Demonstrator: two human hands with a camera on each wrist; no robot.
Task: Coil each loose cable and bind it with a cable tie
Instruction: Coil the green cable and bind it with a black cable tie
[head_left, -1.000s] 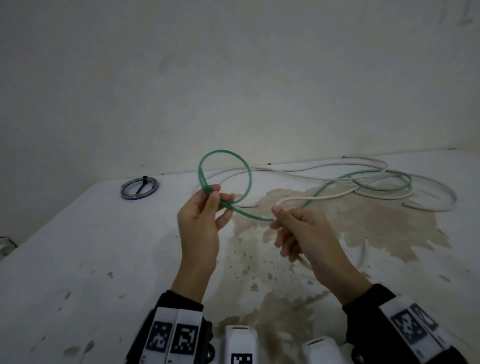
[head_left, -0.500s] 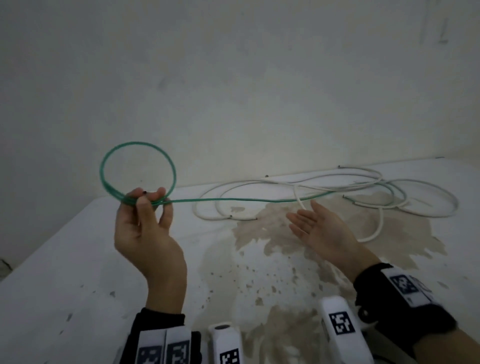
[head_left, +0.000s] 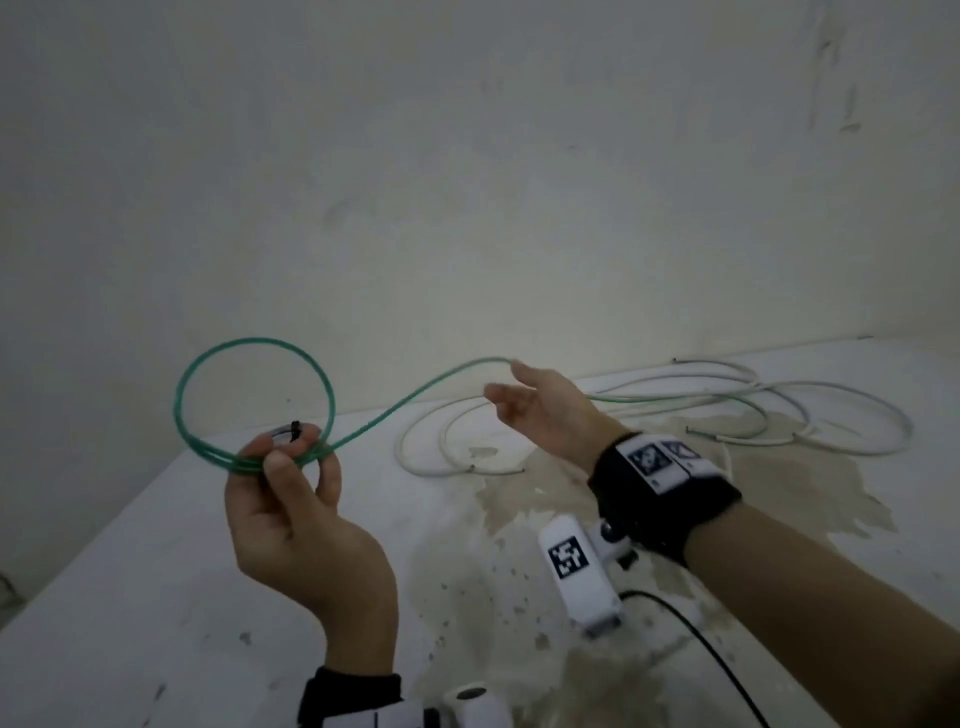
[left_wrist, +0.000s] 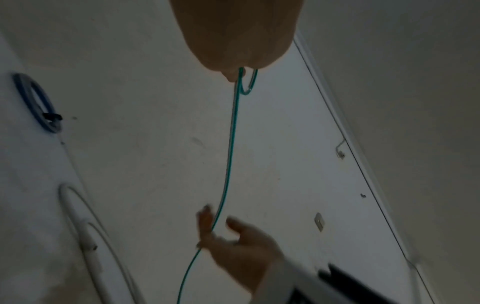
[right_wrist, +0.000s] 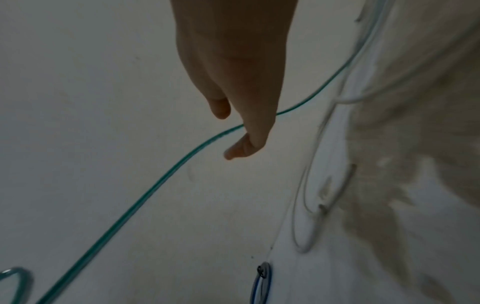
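Observation:
My left hand is raised at the left and pinches a green cable where its round loops cross; two turns show at the pinch. From there the green cable runs right and rises over my right hand. That hand is held palm up with relaxed fingers, and the green cable lies across them without being gripped. Past the right hand the cable drops to the table among loose white cables. The left wrist view shows the left hand from behind and the right hand below it.
A blue coil bound with a black tie lies on the white table by the wall, partly hidden behind my left fingers in the head view. Brown stains cover the table's middle. A black lead runs from my right wrist.
One second ago both hands pinched the cable close together. The left hand then carried the loop left, and the right hand let go, opened, and rose under the cable.

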